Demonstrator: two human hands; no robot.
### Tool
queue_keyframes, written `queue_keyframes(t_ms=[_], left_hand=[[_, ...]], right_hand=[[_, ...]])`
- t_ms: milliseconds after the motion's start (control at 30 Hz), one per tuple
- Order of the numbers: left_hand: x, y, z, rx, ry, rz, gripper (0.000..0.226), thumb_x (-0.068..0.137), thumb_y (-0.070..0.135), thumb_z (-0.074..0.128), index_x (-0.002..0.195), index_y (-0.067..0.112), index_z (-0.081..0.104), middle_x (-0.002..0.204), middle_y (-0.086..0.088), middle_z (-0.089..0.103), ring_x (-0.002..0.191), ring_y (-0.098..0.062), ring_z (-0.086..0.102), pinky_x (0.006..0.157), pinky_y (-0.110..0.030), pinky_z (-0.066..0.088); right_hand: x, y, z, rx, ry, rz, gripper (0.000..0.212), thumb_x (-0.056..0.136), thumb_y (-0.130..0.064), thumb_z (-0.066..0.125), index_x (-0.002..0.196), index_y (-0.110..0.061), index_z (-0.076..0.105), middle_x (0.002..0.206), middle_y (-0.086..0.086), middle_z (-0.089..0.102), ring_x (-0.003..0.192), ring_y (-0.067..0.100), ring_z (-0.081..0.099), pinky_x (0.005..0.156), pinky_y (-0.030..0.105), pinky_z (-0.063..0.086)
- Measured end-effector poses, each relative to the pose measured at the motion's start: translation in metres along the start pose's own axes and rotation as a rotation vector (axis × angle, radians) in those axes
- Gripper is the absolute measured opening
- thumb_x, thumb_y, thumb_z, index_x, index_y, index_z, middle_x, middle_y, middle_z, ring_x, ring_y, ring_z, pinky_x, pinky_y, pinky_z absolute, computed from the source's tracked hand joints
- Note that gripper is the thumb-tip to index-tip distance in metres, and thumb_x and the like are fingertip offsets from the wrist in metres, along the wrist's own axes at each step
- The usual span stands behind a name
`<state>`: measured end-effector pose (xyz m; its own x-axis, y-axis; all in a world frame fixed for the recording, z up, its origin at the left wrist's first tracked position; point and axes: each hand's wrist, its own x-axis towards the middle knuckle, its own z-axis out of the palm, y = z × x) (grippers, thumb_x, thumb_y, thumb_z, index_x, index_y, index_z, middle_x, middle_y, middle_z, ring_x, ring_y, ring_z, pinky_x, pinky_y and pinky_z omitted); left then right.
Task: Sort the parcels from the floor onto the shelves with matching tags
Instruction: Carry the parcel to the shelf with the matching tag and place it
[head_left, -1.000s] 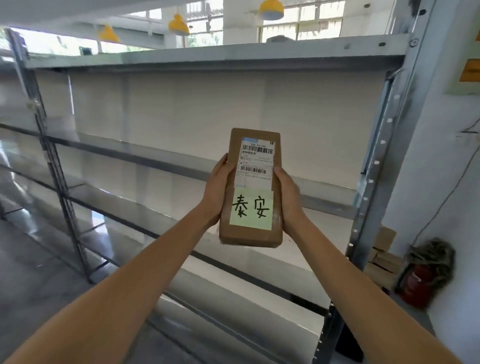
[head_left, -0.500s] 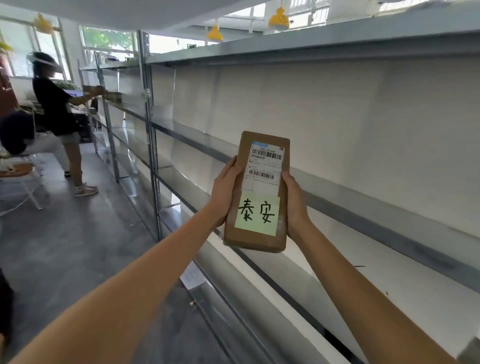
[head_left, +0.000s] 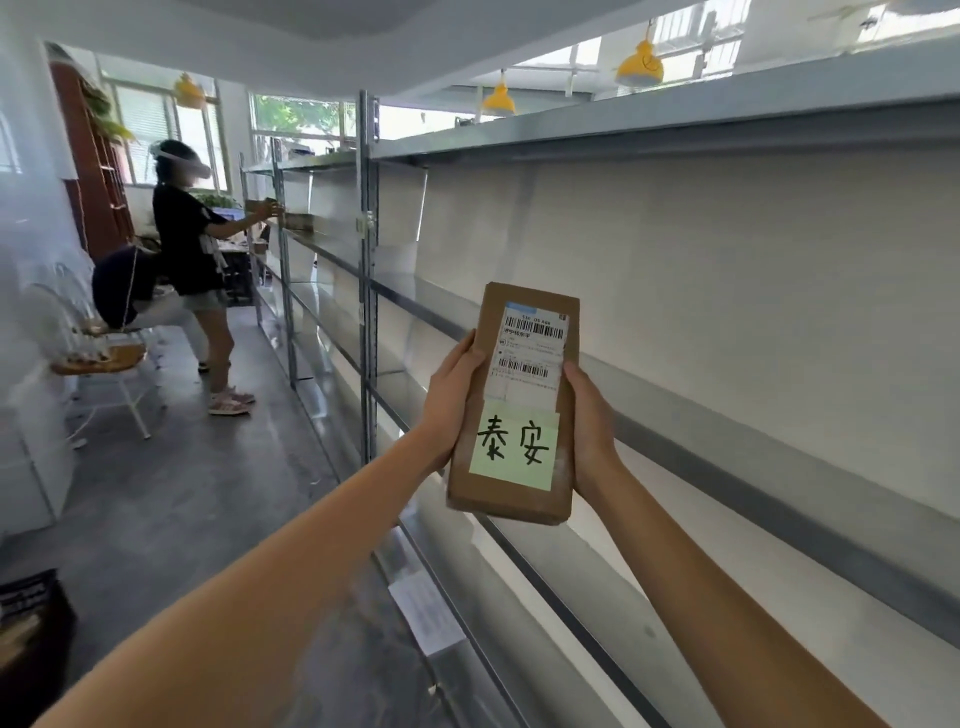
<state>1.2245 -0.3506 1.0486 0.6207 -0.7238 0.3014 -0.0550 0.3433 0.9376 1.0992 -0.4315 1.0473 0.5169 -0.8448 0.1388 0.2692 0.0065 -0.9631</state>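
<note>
Here, both bare arms are reaching forward, the left hand and right hand clasping the long sides of a slim brown cardboard parcel — held upright in the air before the metal shelves. It is wearing a white barcode label above a green handwritten note — beyond, another person is reaching into the shelving.

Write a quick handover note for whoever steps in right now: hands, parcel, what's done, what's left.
Left hand: grip on the parcel's left edge.
Right hand: grip on its right edge.
Parcel: held upright in front of the shelves, shipping label above a green handwritten tag facing you.
Done: parcel is off the floor.
Left: find the shelf with the matching tag, none readable here, and set it down.
</note>
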Motion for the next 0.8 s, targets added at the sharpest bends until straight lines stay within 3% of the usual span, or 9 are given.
queue_keyframes(t_ms=[100, 233, 300, 367, 500, 600, 700, 800], left_hand=[[0.028, -0.005, -0.029, 0.006, 0.010, -0.003, 0.036, 0.104, 0.029, 0.043, 0.135, 0.026, 0.060, 0.121, -0.009, 0.075, 0.111, -0.034, 0.071, 0.095, -0.047, 0.058], [0.046, -0.014, -0.068, 0.010, 0.047, -0.026, 0.032, 0.105, 0.028, 0.043, 0.129, 0.028, 0.064, 0.115, -0.007, 0.077, 0.096, -0.024, 0.075, 0.073, -0.029, 0.060], [0.053, -0.016, -0.084, 0.018, 0.069, -0.040, 0.034, 0.105, 0.027, 0.042, 0.133, 0.026, 0.061, 0.118, -0.011, 0.076, 0.094, -0.023, 0.074, 0.073, -0.031, 0.061], [0.061, -0.015, -0.099, 0.025, 0.104, -0.045, 0.033, 0.105, 0.027, 0.041, 0.129, 0.031, 0.062, 0.120, -0.011, 0.075, 0.099, -0.027, 0.074, 0.083, -0.039, 0.062], [0.085, -0.014, -0.128, 0.072, 0.141, -0.044, 0.035, 0.106, 0.026, 0.040, 0.136, 0.025, 0.058, 0.126, -0.017, 0.071, 0.117, -0.042, 0.066, 0.102, -0.056, 0.053], [0.108, -0.018, -0.151, 0.090, 0.165, -0.064, 0.044, 0.106, 0.029, 0.040, 0.149, 0.023, 0.048, 0.127, -0.015, 0.071, 0.118, -0.040, 0.067, 0.101, -0.053, 0.054], [0.136, -0.024, -0.171, 0.115, 0.187, -0.046, 0.044, 0.106, 0.030, 0.039, 0.149, 0.026, 0.048, 0.127, -0.013, 0.072, 0.116, -0.038, 0.068, 0.099, -0.052, 0.056], [0.170, -0.030, -0.193, 0.168, 0.228, -0.081, 0.045, 0.107, 0.033, 0.037, 0.149, 0.026, 0.049, 0.117, -0.010, 0.076, 0.100, -0.028, 0.075, 0.081, -0.039, 0.063]], right_hand=[[0.029, 0.015, 0.029, 0.013, -0.008, 0.016, 0.042, 0.104, -0.043, 0.044, 0.123, -0.012, 0.066, 0.110, 0.014, 0.077, 0.104, 0.037, 0.072, 0.093, 0.051, 0.058], [0.049, 0.035, 0.065, 0.007, -0.028, 0.065, 0.042, 0.102, -0.041, 0.048, 0.124, -0.011, 0.067, 0.111, 0.014, 0.076, 0.105, 0.036, 0.072, 0.092, 0.047, 0.059], [0.059, 0.043, 0.081, 0.010, -0.041, 0.079, 0.041, 0.102, -0.040, 0.049, 0.124, -0.011, 0.067, 0.111, 0.013, 0.076, 0.102, 0.033, 0.073, 0.086, 0.042, 0.061], [0.071, 0.048, 0.097, 0.012, -0.058, 0.084, 0.040, 0.102, -0.039, 0.050, 0.124, -0.011, 0.067, 0.110, 0.013, 0.076, 0.097, 0.028, 0.074, 0.076, 0.034, 0.061], [0.098, 0.058, 0.130, 0.011, -0.105, 0.069, 0.034, 0.102, -0.039, 0.050, 0.109, -0.014, 0.071, 0.103, 0.008, 0.078, 0.090, 0.023, 0.074, 0.077, 0.034, 0.060], [0.122, 0.069, 0.153, 0.035, -0.143, 0.078, 0.033, 0.101, -0.039, 0.051, 0.109, -0.015, 0.072, 0.104, 0.009, 0.078, 0.092, 0.024, 0.074, 0.082, 0.037, 0.060], [0.153, 0.081, 0.176, 0.035, -0.176, 0.075, 0.038, 0.100, -0.040, 0.052, 0.116, -0.011, 0.070, 0.106, 0.012, 0.077, 0.089, 0.023, 0.074, 0.078, 0.035, 0.061], [0.187, 0.092, 0.197, 0.025, -0.197, 0.067, 0.034, 0.101, -0.039, 0.050, 0.110, -0.013, 0.070, 0.101, 0.009, 0.077, 0.085, 0.020, 0.074, 0.073, 0.031, 0.061]])
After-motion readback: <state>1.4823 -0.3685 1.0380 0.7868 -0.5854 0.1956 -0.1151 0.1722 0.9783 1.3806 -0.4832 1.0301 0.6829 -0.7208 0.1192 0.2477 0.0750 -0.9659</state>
